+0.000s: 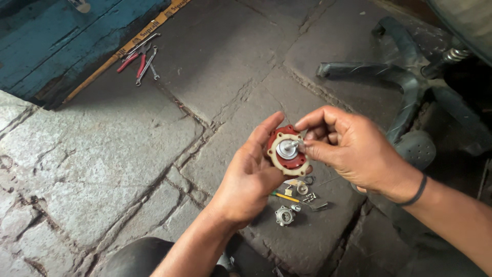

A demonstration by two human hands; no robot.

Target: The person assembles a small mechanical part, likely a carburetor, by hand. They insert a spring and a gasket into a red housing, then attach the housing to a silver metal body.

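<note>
Rough stone floor [128, 154], no containers in view: your left hand [251, 174] grips the red-and-cream diaphragm disc [287, 150] above the loose small parts [297, 200], your right hand [348, 146] pinches its central metal stem [293, 145], so by my reading the unit is mid-job, cast cap [284, 215] still off.

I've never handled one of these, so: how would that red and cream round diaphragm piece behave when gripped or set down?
The diaphragm disc looks light, since the left hand props it up with fingertips alone. Its thin cream rim is probably flexible, while the metal centre plate where the right hand pinches seems stiff. Being flat and round, it would likely lie still, though on edge it might roll.
</note>
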